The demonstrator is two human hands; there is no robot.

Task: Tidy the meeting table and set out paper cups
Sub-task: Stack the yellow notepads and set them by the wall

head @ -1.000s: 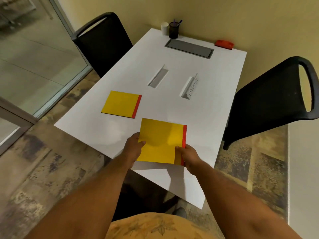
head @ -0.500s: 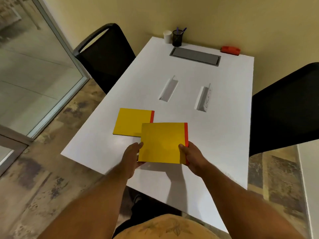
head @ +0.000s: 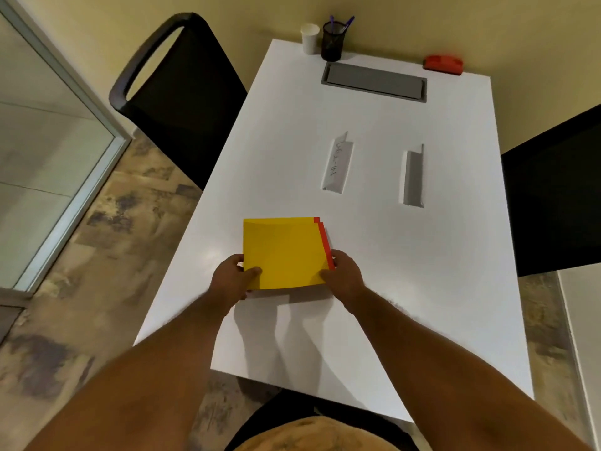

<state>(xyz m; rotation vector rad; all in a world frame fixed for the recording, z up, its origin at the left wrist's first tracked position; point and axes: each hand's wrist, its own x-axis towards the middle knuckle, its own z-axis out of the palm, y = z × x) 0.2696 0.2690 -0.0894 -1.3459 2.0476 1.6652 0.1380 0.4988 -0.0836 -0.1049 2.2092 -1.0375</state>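
Note:
A yellow folder [head: 284,252] with a red spine lies over a second yellow folder, of which only a red corner [head: 316,219] shows at the far right. My left hand [head: 232,278] pinches the top folder's near left corner, thumb on top. My right hand [head: 343,273] grips its near right corner by the red spine. Both folders sit near the left edge of the white table [head: 406,271]. A white paper cup [head: 309,38] stands at the table's far end.
A black mesh pen holder [head: 333,40] stands next to the cup. A grey cable hatch [head: 374,81], a red stapler-like object [head: 444,64] and two folded name cards [head: 338,164] [head: 413,177] lie on the table. Black chairs [head: 175,102] [head: 559,196] flank it.
Both hands carried the yellow folder left and forward, and it now covers the second folder, which earlier lay apart on the table.

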